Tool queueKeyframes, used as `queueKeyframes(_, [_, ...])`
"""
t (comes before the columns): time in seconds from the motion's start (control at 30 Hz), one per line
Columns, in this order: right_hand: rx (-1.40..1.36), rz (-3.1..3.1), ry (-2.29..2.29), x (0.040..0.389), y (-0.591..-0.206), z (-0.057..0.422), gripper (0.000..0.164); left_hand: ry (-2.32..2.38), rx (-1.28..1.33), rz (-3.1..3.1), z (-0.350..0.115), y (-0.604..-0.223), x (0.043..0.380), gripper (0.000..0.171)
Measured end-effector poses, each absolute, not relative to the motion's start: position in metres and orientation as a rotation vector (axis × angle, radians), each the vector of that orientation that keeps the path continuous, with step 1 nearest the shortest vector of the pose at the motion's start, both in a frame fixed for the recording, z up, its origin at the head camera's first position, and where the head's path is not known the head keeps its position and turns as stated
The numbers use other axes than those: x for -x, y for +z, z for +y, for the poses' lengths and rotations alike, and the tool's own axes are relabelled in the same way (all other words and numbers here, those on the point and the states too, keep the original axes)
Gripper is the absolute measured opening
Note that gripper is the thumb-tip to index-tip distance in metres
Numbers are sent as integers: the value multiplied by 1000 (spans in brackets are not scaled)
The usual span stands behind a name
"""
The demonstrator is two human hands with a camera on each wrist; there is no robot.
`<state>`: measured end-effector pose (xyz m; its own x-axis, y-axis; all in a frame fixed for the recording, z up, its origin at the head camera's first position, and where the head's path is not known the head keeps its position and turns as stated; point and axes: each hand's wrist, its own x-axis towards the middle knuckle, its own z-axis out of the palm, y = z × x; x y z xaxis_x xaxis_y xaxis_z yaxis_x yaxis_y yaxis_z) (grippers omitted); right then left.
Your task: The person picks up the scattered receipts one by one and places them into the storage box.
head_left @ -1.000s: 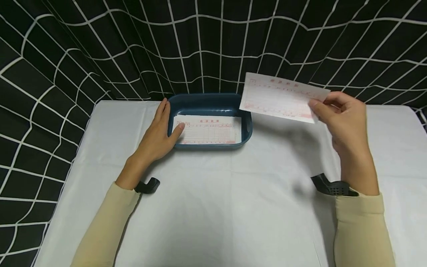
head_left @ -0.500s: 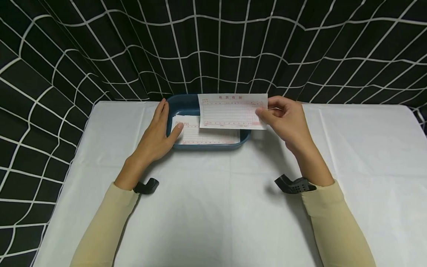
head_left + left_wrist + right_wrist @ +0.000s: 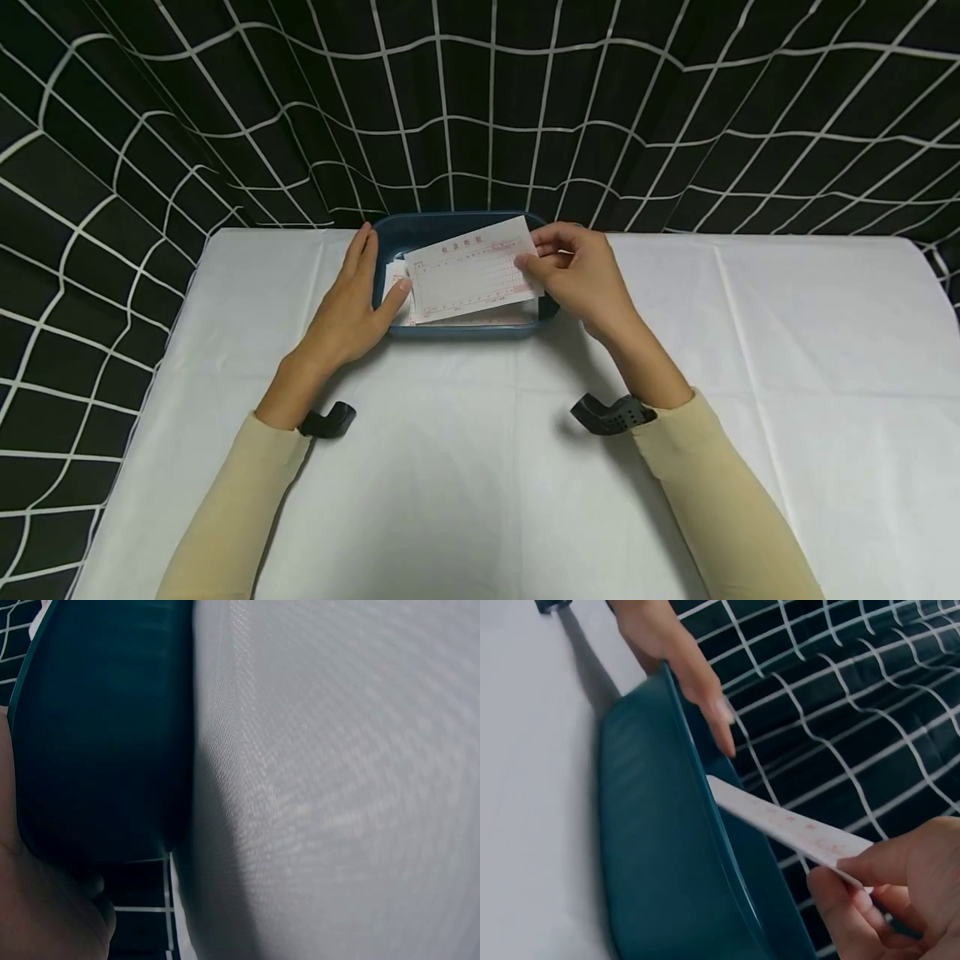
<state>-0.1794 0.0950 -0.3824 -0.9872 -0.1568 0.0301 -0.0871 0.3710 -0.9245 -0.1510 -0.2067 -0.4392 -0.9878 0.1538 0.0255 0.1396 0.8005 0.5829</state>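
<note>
My right hand (image 3: 581,271) pinches a white receipt pad (image 3: 472,271) with red print by its right end, thumb on top. The pad slants over the blue plastic bin (image 3: 461,332), its left end low inside; its thin edge shows in the right wrist view. Beneath it, more red-printed receipt paper (image 3: 401,312) lies in the bin, mostly covered. My left hand (image 3: 348,292) holds the bin's left end, the thumb over the rim and the fingers along the outer side. The left wrist view shows the bin's outer wall (image 3: 105,735) beside part of that hand.
A white cloth (image 3: 465,467) covers the table. Black curtain with a white grid (image 3: 480,100) hangs close behind the bin and along the left side. Each wrist wears a black camera mount (image 3: 611,414).
My right hand has carried the receipt pad leftward from the right side, down over the bin, and tilted it. The left hand has stayed on the bin.
</note>
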Motion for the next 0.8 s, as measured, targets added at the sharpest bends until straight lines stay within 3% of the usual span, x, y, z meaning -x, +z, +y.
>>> queueKeyframes(0.47, [265, 2725, -1551, 185, -396, 44, 18, 980, -295, 2948, -204, -439, 151, 90])
queueKeyframes(0.53, [308, 2752, -1467, 184, -396, 44, 25, 974, -296, 2949, -202, -439, 152, 90])
queueKeyframes(0.7, [517, 2803, -1308, 182, -393, 51, 63, 953, -275, 2955, -201, -439, 154, 90])
queueKeyframes(0.8, [624, 2839, -1296, 182, -389, 59, 72, 944, -267, 2957, -201, -440, 153, 90])
